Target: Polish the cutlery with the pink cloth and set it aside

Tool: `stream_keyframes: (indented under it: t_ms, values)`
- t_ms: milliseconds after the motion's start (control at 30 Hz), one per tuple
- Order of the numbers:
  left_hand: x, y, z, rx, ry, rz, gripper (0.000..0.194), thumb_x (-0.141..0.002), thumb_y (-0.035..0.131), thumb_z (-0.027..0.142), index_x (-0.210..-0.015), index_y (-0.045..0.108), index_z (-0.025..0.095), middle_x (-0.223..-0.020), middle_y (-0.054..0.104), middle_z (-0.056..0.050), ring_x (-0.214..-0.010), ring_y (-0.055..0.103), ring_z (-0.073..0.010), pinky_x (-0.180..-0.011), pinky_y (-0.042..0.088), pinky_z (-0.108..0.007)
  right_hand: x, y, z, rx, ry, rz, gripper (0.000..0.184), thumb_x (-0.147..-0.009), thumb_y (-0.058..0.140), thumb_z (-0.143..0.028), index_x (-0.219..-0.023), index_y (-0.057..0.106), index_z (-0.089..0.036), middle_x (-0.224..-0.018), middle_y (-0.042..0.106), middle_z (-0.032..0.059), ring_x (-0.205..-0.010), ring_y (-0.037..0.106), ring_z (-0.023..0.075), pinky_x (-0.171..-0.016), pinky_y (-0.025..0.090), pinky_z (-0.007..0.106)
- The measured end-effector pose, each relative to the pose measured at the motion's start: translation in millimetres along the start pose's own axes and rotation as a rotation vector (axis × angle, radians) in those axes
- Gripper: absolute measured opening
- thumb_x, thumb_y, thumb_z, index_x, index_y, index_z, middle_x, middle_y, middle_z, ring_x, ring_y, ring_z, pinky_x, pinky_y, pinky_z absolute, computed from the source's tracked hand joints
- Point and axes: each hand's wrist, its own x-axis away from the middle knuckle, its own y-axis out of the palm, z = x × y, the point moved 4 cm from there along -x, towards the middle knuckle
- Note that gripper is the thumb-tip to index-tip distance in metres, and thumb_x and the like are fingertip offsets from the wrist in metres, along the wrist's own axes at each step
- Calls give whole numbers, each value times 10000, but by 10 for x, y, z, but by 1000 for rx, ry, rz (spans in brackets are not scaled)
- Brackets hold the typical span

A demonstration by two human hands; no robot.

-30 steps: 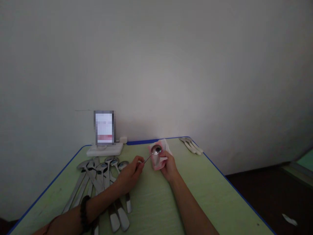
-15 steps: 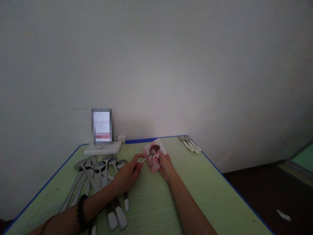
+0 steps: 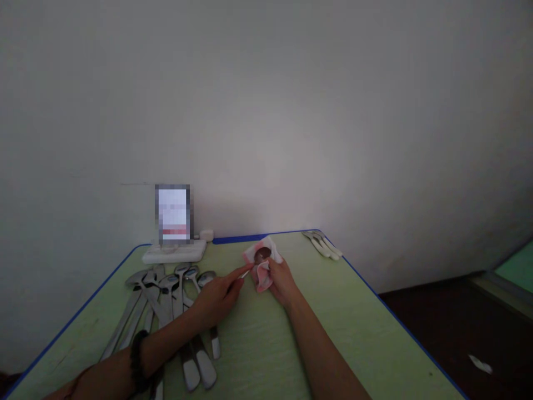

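Observation:
My left hand (image 3: 222, 291) pinches the handle of a metal spoon (image 3: 262, 255), its index finger stretched along the handle toward the bowl. The spoon's bowl rests on a pink and white cloth (image 3: 263, 278), above the table near its far edge. My right hand (image 3: 282, 279) is closed on that cloth from the right side, with the thumb by the bowl and part of the cloth folded up against it. Under and beside my left forearm lies a pile of metal cutlery (image 3: 169, 283), mostly spoons, partly hidden by the arm.
Several pieces of white-handled cutlery (image 3: 322, 247) lie at the table's far right corner. A blurred-out screen (image 3: 172, 214) stands on a white base (image 3: 175, 253) at the far left, against the wall (image 3: 266, 111). The green table (image 3: 258, 350) has a blue edge.
My left index finger has straightened and slid forward along the spoon handle toward the bowl. The cloth has shifted slightly around the bowl. My right hand has hardly moved.

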Motion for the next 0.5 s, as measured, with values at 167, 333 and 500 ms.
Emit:
stream_keyframes:
  t_ms: [167,333,500]
  values:
    - [2,1,-5,-13,15,4,469,-875,285,330,-1283,465,184,-613,605,-7,-535,521,-158,-555,347,-221,-3,-3,1,4,-13,9,190,-584,565,-185,-770,600,-173,-632,631,-22,-552,543,110,-557,416,221]
    - [2,16,-25,-19,6,-7,478,-877,278,346,-1286,463,182,-540,559,11,-487,494,-151,-517,322,-218,-10,10,-18,-6,-36,-7,163,-567,540,-156,-719,592,-177,-557,584,-47,-510,505,91,-534,392,202]
    - [1,17,-23,-45,10,-5,473,-878,278,330,-1287,465,184,-531,552,8,-481,497,-149,-525,326,-222,-1,16,-24,-4,-26,-7,171,-570,546,-170,-736,589,-178,-537,562,-53,-485,479,90,-502,376,202]
